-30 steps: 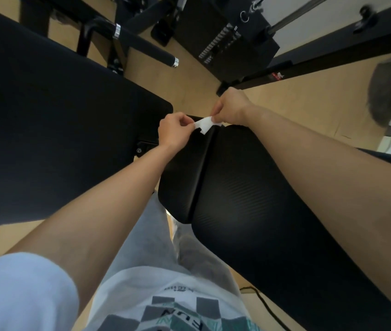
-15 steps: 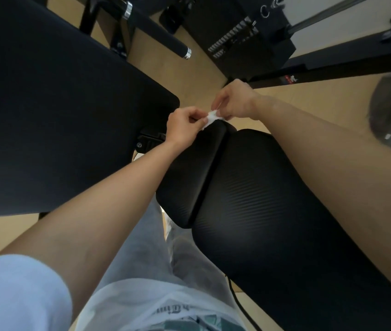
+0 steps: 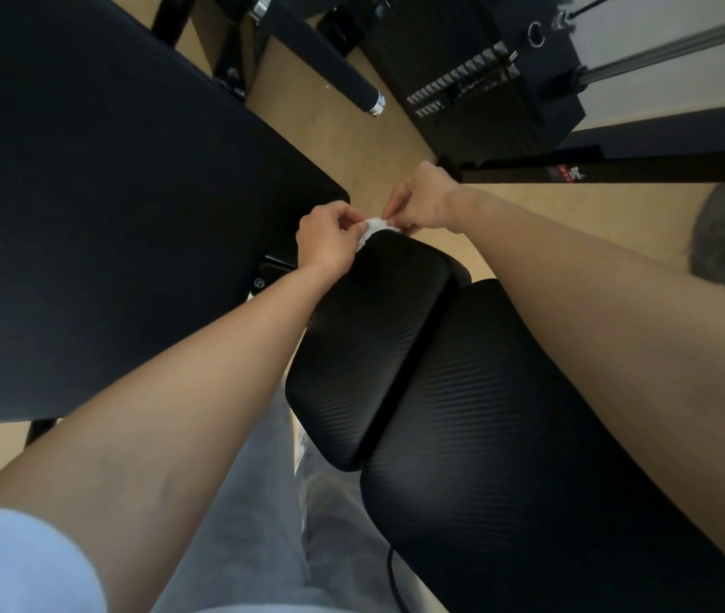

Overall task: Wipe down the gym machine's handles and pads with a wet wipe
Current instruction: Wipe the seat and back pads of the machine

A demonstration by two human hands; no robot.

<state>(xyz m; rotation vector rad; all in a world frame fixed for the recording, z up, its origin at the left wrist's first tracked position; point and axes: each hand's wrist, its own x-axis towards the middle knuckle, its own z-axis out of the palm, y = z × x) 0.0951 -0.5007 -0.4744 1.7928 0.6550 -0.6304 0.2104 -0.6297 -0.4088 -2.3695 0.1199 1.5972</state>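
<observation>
A small white wet wipe is bunched up between my two hands, just above the far end of a black textured pad. My left hand pinches the wipe from the left, and my right hand pinches it from the right. A larger black pad lies beside the small one, under my right forearm. A black padded handle with a chrome end cap sticks out at the top.
A wide flat black pad fills the left side. A black weight stack with a cable ring and a steel rod stands at the top right. A black frame bar crosses the wooden floor. My grey trousers are below.
The wipe was a flat strip stretched between my hands; now it is crumpled into a small wad. My view has tilted, so the pads sit lower and nearer.
</observation>
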